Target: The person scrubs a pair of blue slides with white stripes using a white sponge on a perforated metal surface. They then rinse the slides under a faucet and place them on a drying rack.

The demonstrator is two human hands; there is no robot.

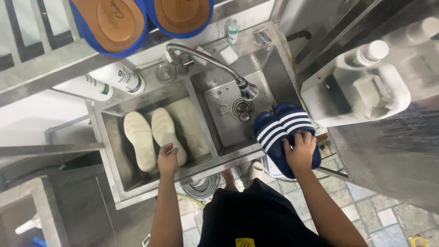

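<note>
Two cream insoles lie side by side in the left basin of a steel double sink. My left hand rests on the near end of the right insole, fingers curled on it. My right hand presses down on a pair of navy slides with white stripes, stacked together at the right edge of the right basin. The right basin holds a drain under a flexible steel faucet.
Two blue shoes with tan soles rest on the ledge behind the sink. White bottles lie at the back left. A soap bar and small bottle sit behind the faucet. A white jug stands on the right counter.
</note>
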